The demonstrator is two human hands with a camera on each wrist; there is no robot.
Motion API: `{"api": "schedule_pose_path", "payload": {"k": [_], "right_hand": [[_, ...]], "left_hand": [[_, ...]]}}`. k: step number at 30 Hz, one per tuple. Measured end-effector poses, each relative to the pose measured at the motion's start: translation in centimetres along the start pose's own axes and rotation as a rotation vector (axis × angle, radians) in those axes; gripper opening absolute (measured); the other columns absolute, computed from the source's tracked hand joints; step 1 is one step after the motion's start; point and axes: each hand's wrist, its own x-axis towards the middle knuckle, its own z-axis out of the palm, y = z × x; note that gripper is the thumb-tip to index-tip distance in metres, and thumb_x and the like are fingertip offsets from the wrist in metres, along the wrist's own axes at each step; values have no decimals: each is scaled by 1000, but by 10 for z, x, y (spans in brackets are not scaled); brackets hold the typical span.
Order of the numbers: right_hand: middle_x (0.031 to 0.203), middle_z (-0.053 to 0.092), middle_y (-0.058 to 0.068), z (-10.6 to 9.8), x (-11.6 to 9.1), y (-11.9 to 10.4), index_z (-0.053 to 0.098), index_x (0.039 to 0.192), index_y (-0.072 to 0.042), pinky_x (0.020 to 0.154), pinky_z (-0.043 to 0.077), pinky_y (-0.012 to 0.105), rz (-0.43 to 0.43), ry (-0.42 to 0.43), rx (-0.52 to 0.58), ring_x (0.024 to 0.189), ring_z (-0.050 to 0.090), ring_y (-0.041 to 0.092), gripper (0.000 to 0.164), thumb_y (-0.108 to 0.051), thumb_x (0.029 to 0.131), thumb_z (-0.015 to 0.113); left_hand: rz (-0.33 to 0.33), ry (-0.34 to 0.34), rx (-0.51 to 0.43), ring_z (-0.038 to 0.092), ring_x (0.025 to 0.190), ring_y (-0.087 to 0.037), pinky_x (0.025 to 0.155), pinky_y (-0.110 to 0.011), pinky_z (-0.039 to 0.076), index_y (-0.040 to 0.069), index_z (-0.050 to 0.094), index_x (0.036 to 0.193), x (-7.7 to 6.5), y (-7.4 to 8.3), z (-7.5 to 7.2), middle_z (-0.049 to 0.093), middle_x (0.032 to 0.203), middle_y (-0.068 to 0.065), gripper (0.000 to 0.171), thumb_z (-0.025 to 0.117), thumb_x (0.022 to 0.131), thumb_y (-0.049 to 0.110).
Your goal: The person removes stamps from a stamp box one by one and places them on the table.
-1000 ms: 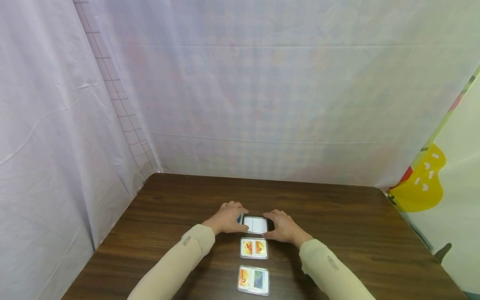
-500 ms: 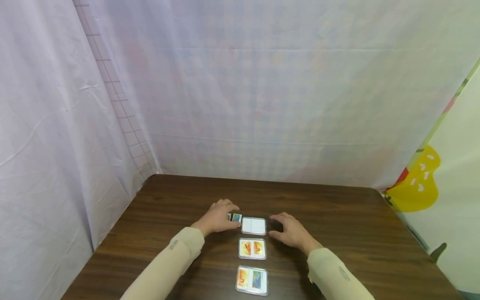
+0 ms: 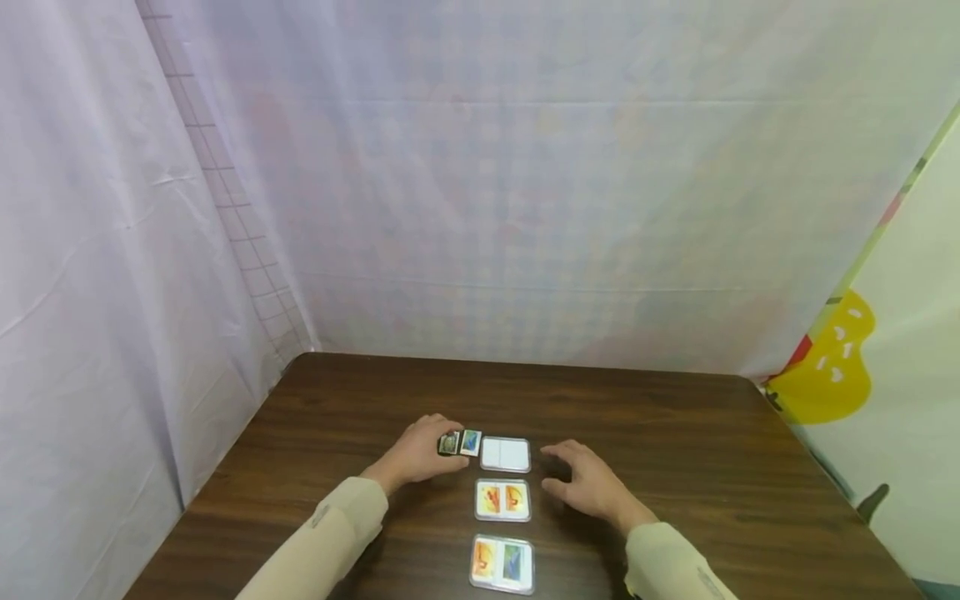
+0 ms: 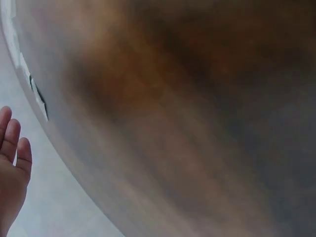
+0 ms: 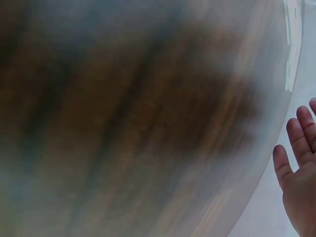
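Note:
In the head view, three clear flat cases stand in a column on the table. The back case (image 3: 506, 454) shows a blank white insert, the middle case (image 3: 502, 500) two orange-yellow stamp-like pictures, and the front case (image 3: 502, 564) one orange and one blue-green. Left of the back case lie a blue-green stamp-like card (image 3: 471, 442) and a darker one (image 3: 449, 443). My left hand (image 3: 420, 451) is beside the darker card, thumb and index finger spread around it; contact is unclear. Right of the back case, my right hand (image 3: 591, 482) hovers apart from it, fingers spread and holding nothing.
The dark wood table (image 3: 637, 408) reaches back to a pale curtain (image 3: 525, 208). Another white curtain (image 3: 90, 250) hangs at the left. Both wrist views show mostly a blurred brown surface, with part of each hand at the edge.
Both hands have withdrawn from the back case, the left going left and the right going right. The two stamp-like cards, mostly hidden before by the left hand, now show.

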Motion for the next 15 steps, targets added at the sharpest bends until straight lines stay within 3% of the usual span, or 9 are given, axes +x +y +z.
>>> {"api": "schedule_pose_path", "payload": {"k": [8,15], "right_hand": [[119,60,6,4,-9,-10,61,128,-3,97,44,56,-30,-39,29,116,56,35,58,-30,80,80],[120,60,9,8,-10,-17,61,128,-1,98,43,56,-50,-70,35,115,55,34,66,-32,74,84]], "left_hand": [[32,-30,10,50,122,-35,105,-57,34,4,60,131,-14,4,9,61,123,-13,64,77,82,42],[101,-43,50,54,116,-28,104,-51,38,4,63,127,-13,14,18,64,114,-8,62,78,80,43]]}}
